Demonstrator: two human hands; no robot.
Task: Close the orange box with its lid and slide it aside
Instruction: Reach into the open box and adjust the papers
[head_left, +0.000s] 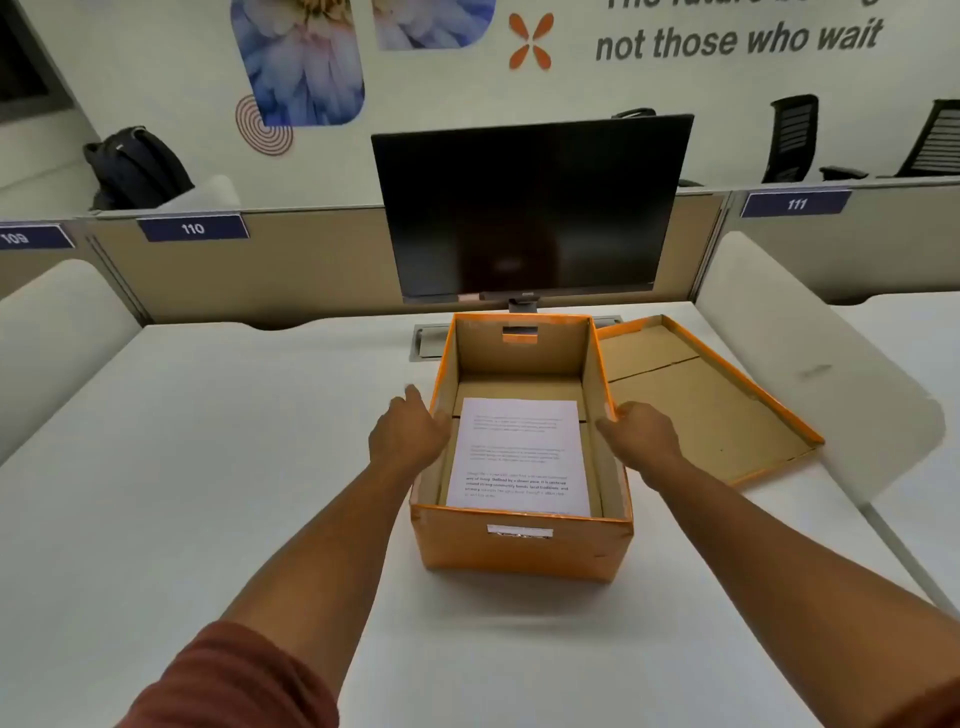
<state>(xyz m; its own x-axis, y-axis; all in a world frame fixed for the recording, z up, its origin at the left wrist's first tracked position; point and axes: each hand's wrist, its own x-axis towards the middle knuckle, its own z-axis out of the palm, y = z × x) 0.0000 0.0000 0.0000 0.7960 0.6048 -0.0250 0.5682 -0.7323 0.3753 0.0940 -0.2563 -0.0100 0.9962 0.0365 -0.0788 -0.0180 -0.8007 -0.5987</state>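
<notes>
The orange box (519, 556) stands open on the white desk, right in front of me. A printed sheet of paper (519, 452) lies flat on its bottom. Its lid (701, 410) lies upside down on the desk to the right, touching the box's right wall and showing its brown inside. My left hand (408, 434) is at the outside of the left wall with fingers spread and the thumb near the rim. My right hand (641, 434) is on the right wall's rim, with the thumb inside and the fingers curled over the edge.
A dark monitor (530, 208) stands just behind the box, with a cable slot (426, 343) at its foot. White rounded dividers bound the desk at the left (57, 332) and right (810, 364). A black backpack (135, 166) sits beyond the partition.
</notes>
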